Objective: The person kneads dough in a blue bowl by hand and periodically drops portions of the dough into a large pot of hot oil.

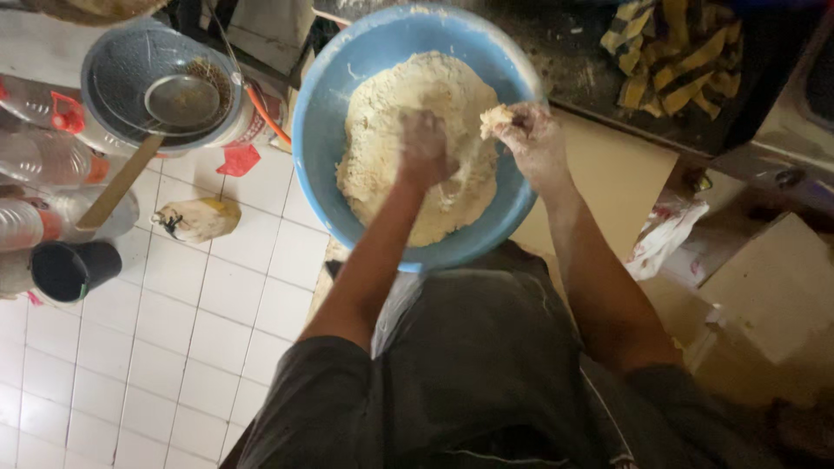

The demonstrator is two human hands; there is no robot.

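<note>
While both hands work inside it, the large blue bowl (323,165) sits at the top centre of the head view, tilted slightly toward the person, its rim just above the dark shirt. Contents: one mass of pale, crumbly dough (382,148), heaped against the far wall and still floury and ragged at its edges. Left hand (424,149): closed into a loose fist, knuckles pressed down into the middle of the mass; whether anything is gripped inside the fist cannot be told. Right hand (532,139): raised at the bowl's right rim, fingers curled shut around a small torn lump of dough (497,119), coated in flour. Handling note, as a judgement: the mix looks dry and uneven, so pressing with the fist from the centre outward, folding loose crumbs from the wall back under, and returning the pulled lump to the mass would bring it together best; the bowl seems unsupported on one side, so downward force should stay central to keep it from tipping. Surroundings, left of the bowl on the white tiled floor (217,330): a grey basin (113,69) holding a metal strainer (182,100), clear plastic bottles (43,156), a black cup (69,269), a small tied bag (198,219). Upper right: a yellow-and-dark striped cloth (673,52); cardboard boxes (773,287) lower right.
</note>
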